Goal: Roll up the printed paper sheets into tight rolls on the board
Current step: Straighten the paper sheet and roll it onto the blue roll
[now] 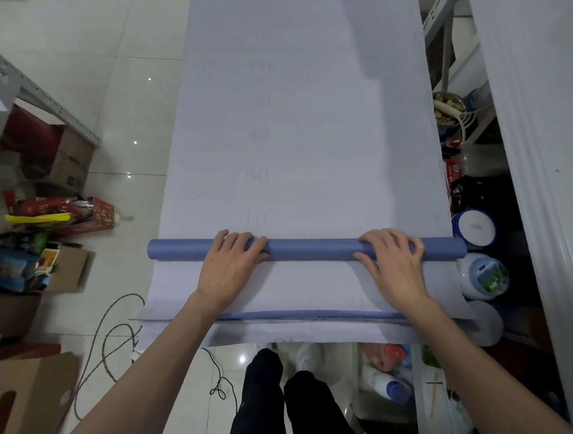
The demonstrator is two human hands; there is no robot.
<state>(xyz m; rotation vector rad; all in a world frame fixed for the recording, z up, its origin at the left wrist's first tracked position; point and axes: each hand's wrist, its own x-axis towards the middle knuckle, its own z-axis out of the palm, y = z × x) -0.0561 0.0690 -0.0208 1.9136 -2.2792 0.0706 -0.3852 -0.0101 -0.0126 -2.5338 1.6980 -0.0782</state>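
Both left hand and right hand curl over the paper roll.

Your left hand and right hand are bare. So are your left forearm and right forearm, uncovered along all the length that shows, down to the lower edge of the view. The knuckles and tendons stand out plainly on the backs of both hands. Lower down you wear black trousers of plain, dull cloth with a few soft folds and no print or stripe that can be made out. Beyond the right trouser leg shows a white shoe, too blurred to read its laces or make. Whether the left leg ends in a shoe or only black cloth cannot be told.
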